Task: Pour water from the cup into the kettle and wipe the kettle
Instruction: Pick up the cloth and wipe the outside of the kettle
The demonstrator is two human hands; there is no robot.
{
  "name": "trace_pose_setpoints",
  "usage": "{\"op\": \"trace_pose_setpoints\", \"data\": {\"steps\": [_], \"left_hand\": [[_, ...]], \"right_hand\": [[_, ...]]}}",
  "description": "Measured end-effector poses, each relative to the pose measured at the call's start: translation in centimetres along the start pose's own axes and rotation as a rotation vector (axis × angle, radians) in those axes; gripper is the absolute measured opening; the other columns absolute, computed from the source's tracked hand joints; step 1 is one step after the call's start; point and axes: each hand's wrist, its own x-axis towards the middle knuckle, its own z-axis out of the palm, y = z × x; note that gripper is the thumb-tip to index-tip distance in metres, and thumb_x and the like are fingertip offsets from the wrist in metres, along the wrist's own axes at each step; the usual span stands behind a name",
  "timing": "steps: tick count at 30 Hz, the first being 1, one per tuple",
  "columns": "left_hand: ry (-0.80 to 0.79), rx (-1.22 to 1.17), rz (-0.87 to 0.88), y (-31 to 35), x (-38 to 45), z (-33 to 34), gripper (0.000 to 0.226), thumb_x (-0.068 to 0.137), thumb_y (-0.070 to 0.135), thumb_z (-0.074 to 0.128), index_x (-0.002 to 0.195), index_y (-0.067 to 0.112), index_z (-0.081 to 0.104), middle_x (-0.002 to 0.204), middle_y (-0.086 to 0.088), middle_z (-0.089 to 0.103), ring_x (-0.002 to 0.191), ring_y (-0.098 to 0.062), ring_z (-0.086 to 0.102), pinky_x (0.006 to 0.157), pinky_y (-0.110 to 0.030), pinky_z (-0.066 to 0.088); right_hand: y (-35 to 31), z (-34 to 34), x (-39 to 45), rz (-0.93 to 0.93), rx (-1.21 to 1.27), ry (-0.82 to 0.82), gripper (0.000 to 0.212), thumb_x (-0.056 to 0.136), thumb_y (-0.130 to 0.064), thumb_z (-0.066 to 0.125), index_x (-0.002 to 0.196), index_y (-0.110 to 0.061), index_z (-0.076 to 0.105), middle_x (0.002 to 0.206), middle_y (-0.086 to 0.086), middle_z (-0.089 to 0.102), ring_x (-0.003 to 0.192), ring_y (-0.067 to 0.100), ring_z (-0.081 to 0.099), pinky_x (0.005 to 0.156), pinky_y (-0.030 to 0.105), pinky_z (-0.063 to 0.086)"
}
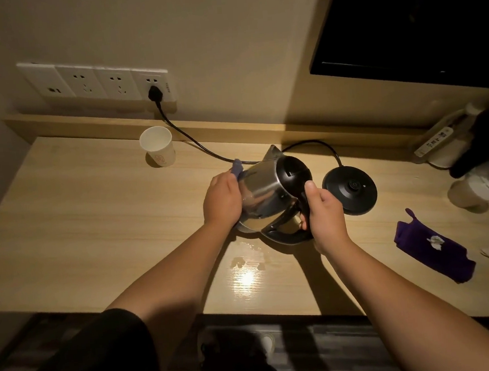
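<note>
Cloth mostly hidden under left hand; label text unreadable.

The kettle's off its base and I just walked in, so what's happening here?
A person is wiping the steel kettle. The right hand grips its black handle and tilts it, while the left hand presses a small cloth to its side. The base sits beside it, the paper cup near the wall.
</note>
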Motion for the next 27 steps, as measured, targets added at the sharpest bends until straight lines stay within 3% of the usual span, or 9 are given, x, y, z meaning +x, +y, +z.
{"op": "trace_pose_setpoints", "data": {"steps": [2, 3, 5, 8, 12, 14, 19, 27], "left_hand": [[0.035, -0.061, 0.056, 0.4, -0.8, 0.6, 0.037, 0.103, 0.035, 0.025, 0.11, 0.019, 0.057, 0.117, 0.0, 0.057, 0.104, -0.015, 0.054, 0.08, -0.027, 0.044], [0.057, -0.073, 0.113, 0.9, -1.4, 1.0, 0.039, 0.103, 0.036, 0.026, 0.123, 0.02, 0.055, 0.125, 0.002, 0.055, 0.114, -0.014, 0.052, 0.09, -0.03, 0.046], [0.098, -0.035, 0.227, 2.3, -2.8, 2.0, 0.043, 0.104, 0.035, 0.028, 0.141, 0.021, 0.045, 0.144, 0.002, 0.046, 0.132, -0.013, 0.04, 0.11, -0.036, 0.037], [0.13, 0.102, 0.38, 4.9, -5.1, 3.0, 0.046, 0.103, 0.03, 0.029, 0.145, 0.015, 0.04, 0.151, -0.003, 0.04, 0.143, -0.017, 0.027, 0.117, -0.039, 0.023], [0.151, 0.252, 0.53, 4.7, -4.9, 3.7, 0.051, 0.1, 0.033, 0.027, 0.142, 0.01, 0.044, 0.147, -0.007, 0.046, 0.141, -0.022, 0.032, 0.117, -0.04, 0.025], [0.158, 0.241, 0.513, 3.9, -4.5, 3.2, 0.05, 0.1, 0.033, 0.026, 0.141, 0.01, 0.045, 0.146, -0.007, 0.047, 0.14, -0.022, 0.034, 0.116, -0.04, 0.027], [0.178, 0.003, 0.236, 0.6, -3.2, 1.8, 0.044, 0.103, 0.028, 0.029, 0.143, 0.018, 0.042, 0.147, 0.001, 0.044, 0.135, -0.012, 0.036, 0.111, -0.036, 0.035], [0.236, -0.084, 0.171, 4.0, -3.7, 2.6, 0.043, 0.104, 0.029, 0.031, 0.144, 0.016, 0.042, 0.149, 0.0, 0.042, 0.139, -0.015, 0.031, 0.114, -0.039, 0.029]], "right_hand": [[0.1, -0.2, 0.0, 0.013, 0.016, 0.016, 0.044, 0.098, -0.052, 0.046, 0.099, -0.011, 0.063, 0.062, -0.002, 0.053, 0.052, 0.01, 0.05, 0.051, 0.026, 0.044], [0.1, -0.3, 0.0, 0.018, 0.028, 0.02, 0.045, 0.099, -0.053, 0.045, 0.098, -0.011, 0.063, 0.063, 0.0, 0.053, 0.052, 0.011, 0.05, 0.052, 0.027, 0.045], [0.1, -0.3, 0.0, 0.018, 0.032, 0.024, 0.047, 0.099, -0.053, 0.043, 0.096, -0.011, 0.063, 0.064, 0.003, 0.053, 0.053, 0.014, 0.05, 0.054, 0.029, 0.045], [0.1, 0.2, 0.0, 0.023, 0.022, 0.024, 0.052, 0.099, -0.055, 0.04, 0.098, -0.008, 0.063, 0.061, 0.002, 0.053, 0.051, 0.014, 0.05, 0.055, 0.033, 0.046], [0.6, 0.4, -0.1, 0.023, 0.036, 0.048, 0.054, 0.102, -0.052, 0.036, 0.099, -0.008, 0.066, 0.063, 0.006, 0.056, 0.055, 0.017, 0.053, 0.058, 0.033, 0.048], [0.7, 0.5, -0.2, 0.022, 0.046, 0.051, 0.054, 0.102, -0.051, 0.037, 0.099, -0.006, 0.066, 0.063, 0.006, 0.055, 0.055, 0.017, 0.053, 0.056, 0.03, 0.048], [0.6, 0.8, 0.0, 0.112, 0.153, 0.038, 0.052, 0.099, -0.055, 0.042, 0.1, -0.009, 0.065, 0.06, 0.001, 0.054, 0.053, 0.016, 0.049, 0.055, 0.032, 0.046], [-0.3, 1.9, 0.0, 0.065, 0.048, 0.081, 0.059, 0.099, -0.057, 0.036, 0.101, -0.005, 0.063, 0.06, 0.003, 0.055, 0.051, 0.015, 0.052, 0.056, 0.034, 0.047]]}}
